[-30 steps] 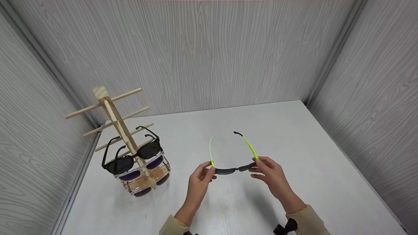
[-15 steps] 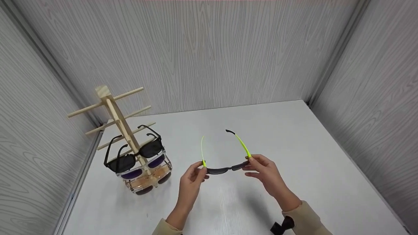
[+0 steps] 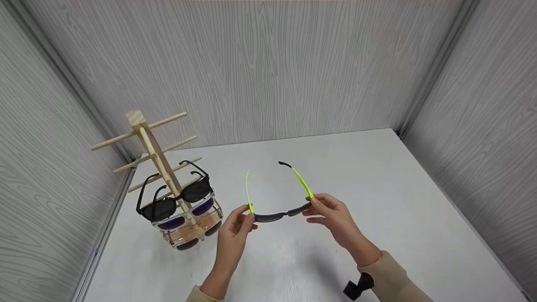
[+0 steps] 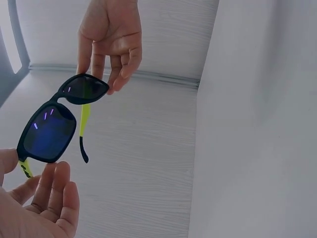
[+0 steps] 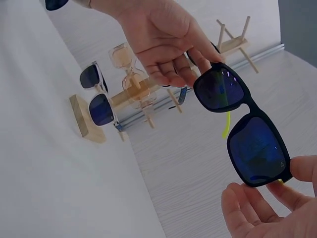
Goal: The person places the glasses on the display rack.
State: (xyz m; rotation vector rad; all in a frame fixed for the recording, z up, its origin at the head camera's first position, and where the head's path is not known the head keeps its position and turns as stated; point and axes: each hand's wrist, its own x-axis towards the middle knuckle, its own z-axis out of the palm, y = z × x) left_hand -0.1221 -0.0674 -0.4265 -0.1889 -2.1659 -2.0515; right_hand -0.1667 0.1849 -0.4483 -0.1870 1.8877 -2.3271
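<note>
A pair of sunglasses (image 3: 269,217) with a black front and yellow-green temples is held up between both hands, temples unfolded and pointing away. My left hand (image 3: 232,237) pinches the left hinge corner between thumb and fingers. At the opposite corner, my right hand (image 3: 337,220) grips the frame the same way, its lower fingers spread beneath. Seen from the left wrist, the dark lenses (image 4: 49,133) shine blue, and one temple (image 4: 84,119) shows its black tip. The right wrist view shows the lens fronts (image 5: 258,151), with thumb and fingers at the lower corner.
A wooden eyewear rack (image 3: 159,161) stands at the left of the white table (image 3: 398,201). Black sunglasses (image 3: 161,208), a clear-framed pair (image 3: 172,223) and a peach-tinted pair (image 3: 182,233) hang low on it. Bare pegs (image 3: 168,120) stick out above. Grey wood-grain walls enclose the table.
Both hands have shifted left with the sunglasses, toward the rack, and slightly away from the body. The hold at each corner looks the same. The rack sits slightly further right in view.
</note>
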